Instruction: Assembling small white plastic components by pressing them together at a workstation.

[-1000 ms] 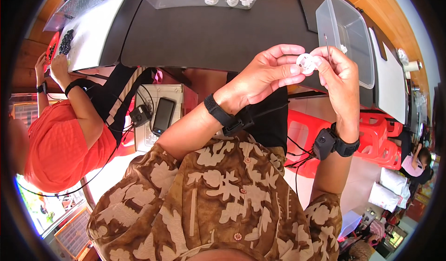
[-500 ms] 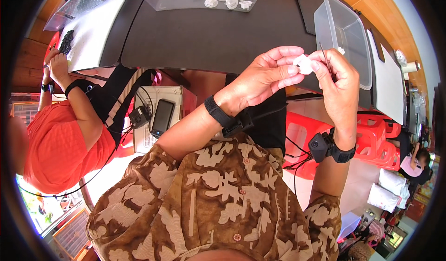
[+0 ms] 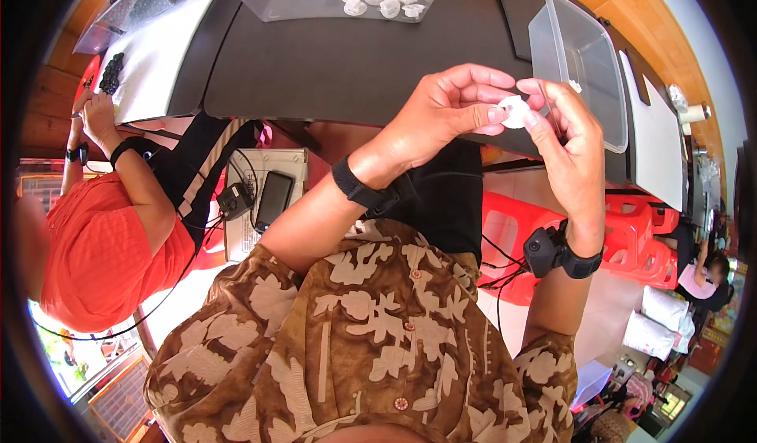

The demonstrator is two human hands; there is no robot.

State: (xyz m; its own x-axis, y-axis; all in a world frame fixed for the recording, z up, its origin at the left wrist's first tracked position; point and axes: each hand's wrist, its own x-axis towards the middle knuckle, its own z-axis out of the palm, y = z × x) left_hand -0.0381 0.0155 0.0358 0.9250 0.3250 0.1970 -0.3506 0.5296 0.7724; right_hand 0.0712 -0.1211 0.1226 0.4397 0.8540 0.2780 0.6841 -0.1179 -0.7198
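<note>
White plastic is seen in a small rounded piece (image 3: 514,113), held up by the near edge of the dark table (image 3: 331,65). By the left hand (image 3: 438,120) it is pinched closely between thumb and fingertips. By the right hand (image 3: 574,132) a thin tool (image 3: 553,113) is gripped among curled fingers, the thumb being set at the piece's edge (whether they touch cannot be told). Since a second ago the piece has been turned: its open, ring-like face has been replaced by a more solid-looking side, and the index finger has been lifted. Handling from another side, without release, is judged to be under way.
</note>
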